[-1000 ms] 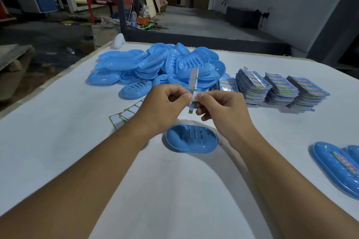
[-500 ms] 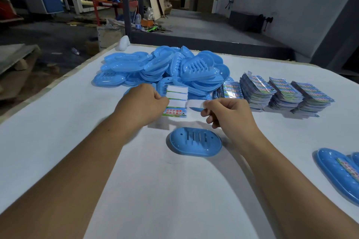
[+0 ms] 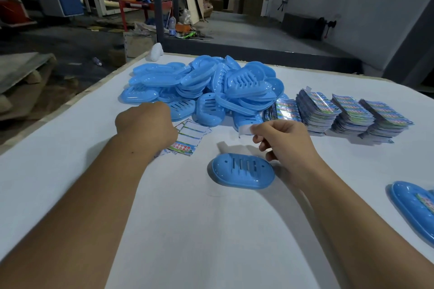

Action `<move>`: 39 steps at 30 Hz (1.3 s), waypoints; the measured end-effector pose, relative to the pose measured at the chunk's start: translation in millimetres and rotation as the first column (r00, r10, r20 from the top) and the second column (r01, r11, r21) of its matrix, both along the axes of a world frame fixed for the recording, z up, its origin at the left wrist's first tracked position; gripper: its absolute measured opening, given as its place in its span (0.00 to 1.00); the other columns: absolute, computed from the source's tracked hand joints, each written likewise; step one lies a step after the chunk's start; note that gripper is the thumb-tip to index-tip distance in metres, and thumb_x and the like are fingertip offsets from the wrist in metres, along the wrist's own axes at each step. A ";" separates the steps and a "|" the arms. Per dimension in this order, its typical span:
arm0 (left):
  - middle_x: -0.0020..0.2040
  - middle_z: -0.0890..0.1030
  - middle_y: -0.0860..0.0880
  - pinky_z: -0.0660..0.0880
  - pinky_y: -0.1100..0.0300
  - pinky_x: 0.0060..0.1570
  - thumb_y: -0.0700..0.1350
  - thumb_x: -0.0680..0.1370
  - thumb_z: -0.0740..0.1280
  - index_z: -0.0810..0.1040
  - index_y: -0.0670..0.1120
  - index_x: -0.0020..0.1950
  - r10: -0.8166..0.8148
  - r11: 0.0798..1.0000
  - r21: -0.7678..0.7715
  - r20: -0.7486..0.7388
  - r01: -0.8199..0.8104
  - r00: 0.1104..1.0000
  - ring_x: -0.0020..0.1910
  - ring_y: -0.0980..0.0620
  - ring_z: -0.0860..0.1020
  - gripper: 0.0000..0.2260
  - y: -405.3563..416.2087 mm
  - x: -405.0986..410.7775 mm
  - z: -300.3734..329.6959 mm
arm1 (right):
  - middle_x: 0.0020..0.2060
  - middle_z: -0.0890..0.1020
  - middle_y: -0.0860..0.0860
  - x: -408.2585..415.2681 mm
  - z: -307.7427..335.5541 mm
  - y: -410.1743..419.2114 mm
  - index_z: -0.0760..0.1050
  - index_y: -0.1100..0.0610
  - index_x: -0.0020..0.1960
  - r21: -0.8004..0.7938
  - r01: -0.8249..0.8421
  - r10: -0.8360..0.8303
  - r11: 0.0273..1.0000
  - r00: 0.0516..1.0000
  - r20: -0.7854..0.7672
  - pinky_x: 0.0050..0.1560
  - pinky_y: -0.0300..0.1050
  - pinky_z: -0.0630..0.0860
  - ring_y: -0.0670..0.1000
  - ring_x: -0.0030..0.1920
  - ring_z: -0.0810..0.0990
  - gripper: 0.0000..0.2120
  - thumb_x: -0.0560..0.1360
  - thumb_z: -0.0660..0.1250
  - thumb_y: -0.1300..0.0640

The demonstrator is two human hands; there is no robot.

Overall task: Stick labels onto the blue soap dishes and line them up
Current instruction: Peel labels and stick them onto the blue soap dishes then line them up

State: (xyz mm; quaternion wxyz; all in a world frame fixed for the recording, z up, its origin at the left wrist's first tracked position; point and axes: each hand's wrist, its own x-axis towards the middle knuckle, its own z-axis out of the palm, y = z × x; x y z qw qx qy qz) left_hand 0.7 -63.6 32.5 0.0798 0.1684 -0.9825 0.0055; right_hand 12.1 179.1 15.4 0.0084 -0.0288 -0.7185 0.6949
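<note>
Near the table's middle, an oval blue plastic soap dish (image 3: 243,170) lies slotted face up, just left of the right hand (image 3: 285,145), whose thumb and forefinger pinch a peeled white label (image 3: 245,129) above it. To stick it well, lower it flat and centred, then press outward. Further left, the left hand (image 3: 145,124), fingers curled, rests on spent backing sheets (image 3: 190,138); whether it grips them cannot be told.

We note a white table (image 3: 187,230) bearing a heap of blue soap dishes (image 3: 211,87), three label stacks (image 3: 347,112), loose backing sheets (image 3: 190,138) and one upturned dish (image 3: 243,171). A labelled dish (image 3: 413,209) lies at its right edge.
</note>
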 end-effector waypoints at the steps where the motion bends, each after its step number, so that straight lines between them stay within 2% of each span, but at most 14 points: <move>1: 0.38 0.77 0.49 0.65 0.59 0.32 0.51 0.76 0.68 0.73 0.49 0.42 -0.007 1.000 0.020 -0.046 0.008 0.999 0.35 0.50 0.74 0.07 1.1 0.8 1.0 | 0.31 0.80 0.52 0.4 0.0 0.2 0.82 0.59 0.35 0.008 0.004 -0.004 1.000 1.000 0.001 0.25 0.38 0.65 0.46 0.28 0.72 0.06 0.71 0.75 0.61; 3: 0.38 0.81 0.50 0.73 0.57 0.36 0.53 0.75 0.70 0.80 0.49 0.41 -0.068 0.977 0.192 -0.158 0.098 0.985 0.38 0.48 0.79 0.08 7.0 1.5 3.3 | 0.31 0.80 0.51 0.9 0.0 0.2 0.82 0.58 0.35 0.036 0.011 -0.011 0.999 1.000 -0.007 0.25 0.39 0.64 0.46 0.28 0.72 0.07 0.71 0.75 0.60; 4: 0.36 0.83 0.51 0.77 0.56 0.39 0.54 0.74 0.72 0.83 0.49 0.39 -0.113 0.926 0.332 -0.214 0.182 0.970 0.38 0.48 0.81 0.09 13.5 2.9 4.5 | 0.31 0.80 0.50 1.1 0.1 -0.1 0.82 0.57 0.34 0.052 0.013 -0.012 0.999 1.000 -0.015 0.24 0.38 0.64 0.45 0.28 0.71 0.07 0.71 0.75 0.59; 5: 0.35 0.84 0.53 0.78 0.57 0.41 0.54 0.73 0.73 0.84 0.50 0.37 -0.158 0.842 0.466 -0.269 0.272 0.950 0.38 0.51 0.82 0.10 22.2 5.5 5.5 | 0.30 0.81 0.50 1.4 0.4 -0.5 0.82 0.57 0.34 0.068 0.015 -0.013 0.998 1.000 -0.027 0.24 0.38 0.64 0.45 0.28 0.71 0.08 0.71 0.75 0.59; 7: 0.33 0.84 0.58 0.76 0.62 0.36 0.55 0.73 0.76 0.85 0.50 0.36 -0.232 0.661 0.634 -0.335 0.401 0.913 0.34 0.61 0.81 0.10 42.9 12.1 5.6 | 0.30 0.81 0.49 2.2 0.7 -1.7 0.82 0.57 0.34 0.098 0.022 -0.017 0.995 0.998 -0.053 0.24 0.37 0.65 0.44 0.27 0.71 0.08 0.71 0.75 0.58; 9: 0.31 0.83 0.62 0.71 0.66 0.31 0.54 0.73 0.76 0.86 0.51 0.35 -0.276 0.537 0.711 -0.361 0.455 0.891 0.31 0.66 0.78 0.10 59.1 16.0 2.0 | 0.30 0.81 0.49 2.7 0.2 -2.8 0.83 0.58 0.35 0.116 0.025 -0.016 0.993 0.997 -0.077 0.24 0.35 0.66 0.44 0.27 0.71 0.07 0.71 0.75 0.57; 13: 0.34 0.84 0.57 0.72 0.65 0.37 0.52 0.74 0.76 0.86 0.54 0.37 -0.290 0.420 0.782 -0.366 0.461 0.884 0.34 0.60 0.80 0.07 69.0 17.2 -5.7 | 0.29 0.81 0.49 4.1 -1.7 -4.2 0.83 0.57 0.35 0.137 0.013 0.002 0.990 0.994 -0.114 0.24 0.34 0.66 0.44 0.28 0.71 0.08 0.70 0.76 0.54; 16: 0.37 0.85 0.55 0.71 0.65 0.38 0.52 0.75 0.75 0.87 0.58 0.40 -0.291 0.375 0.822 -0.335 0.429 0.896 0.33 0.64 0.78 0.05 71.4 18.2 -9.0 | 0.29 0.82 0.47 3.3 -1.2 -2.5 0.84 0.53 0.34 0.173 0.000 0.025 0.985 0.990 -0.141 0.26 0.33 0.67 0.42 0.29 0.73 0.07 0.70 0.76 0.52; 20: 0.33 0.83 0.63 0.69 0.73 0.33 0.50 0.76 0.74 0.88 0.53 0.42 -0.280 0.337 0.853 -0.314 0.399 0.907 0.32 0.71 0.77 0.04 73.1 16.2 -11.1 | 0.31 0.83 0.47 1.8 -1.9 -0.6 0.86 0.51 0.37 0.194 -0.028 0.060 0.981 0.984 -0.165 0.28 0.33 0.68 0.42 0.30 0.74 0.06 0.71 0.75 0.51; 24: 0.33 0.83 0.64 0.70 0.66 0.40 0.50 0.75 0.75 0.88 0.52 0.43 -0.250 0.280 0.877 -0.327 0.391 0.911 0.31 0.72 0.76 0.04 73.8 16.0 -10.0 | 0.34 0.85 0.47 1.3 -1.8 0.1 0.87 0.50 0.40 0.183 -0.067 0.105 0.981 0.972 -0.208 0.29 0.32 0.70 0.41 0.31 0.75 0.08 0.75 0.74 0.49; 27: 0.29 0.81 0.64 0.69 0.64 0.40 0.52 0.74 0.76 0.88 0.52 0.42 -0.211 0.292 0.872 -0.343 0.394 0.915 0.30 0.72 0.76 0.05 73.8 15.5 -10.0 | 0.37 0.86 0.48 1.7 -2.6 -1.3 0.87 0.49 0.40 0.209 -0.088 0.132 0.974 0.969 -0.211 0.29 0.35 0.71 0.43 0.32 0.75 0.12 0.79 0.70 0.48; 31: 0.26 0.78 0.61 0.69 0.61 0.36 0.50 0.74 0.76 0.87 0.51 0.38 -0.144 0.345 0.870 -0.321 0.352 0.936 0.26 0.64 0.73 0.06 71.7 12.5 -8.9 | 0.35 0.85 0.53 -1.0 -2.3 2.1 0.86 0.51 0.38 0.264 0.031 0.024 0.964 0.979 -0.203 0.30 0.41 0.70 0.44 0.30 0.73 0.10 0.76 0.73 0.50; 33: 0.29 0.77 0.55 0.70 0.60 0.36 0.50 0.73 0.75 0.86 0.49 0.37 -0.116 0.354 0.877 -0.304 0.325 0.946 0.29 0.58 0.72 0.07 70.3 10.5 -7.9 | 0.35 0.85 0.55 -2.9 -1.4 6.1 0.85 0.51 0.36 0.295 0.091 -0.030 0.951 0.979 -0.203 0.30 0.43 0.70 0.45 0.29 0.73 0.09 0.74 0.75 0.50; 39: 0.29 0.78 0.53 0.70 0.59 0.36 0.51 0.73 0.74 0.86 0.47 0.37 -0.127 0.379 0.875 -0.274 0.302 0.953 0.33 0.53 0.73 0.09 69.1 9.0 -8.6 | 0.36 0.82 0.63 -1.4 -1.2 7.3 0.84 0.57 0.36 0.323 0.048 -0.004 0.945 0.991 -0.134 0.31 0.44 0.66 0.50 0.31 0.70 0.12 0.72 0.76 0.49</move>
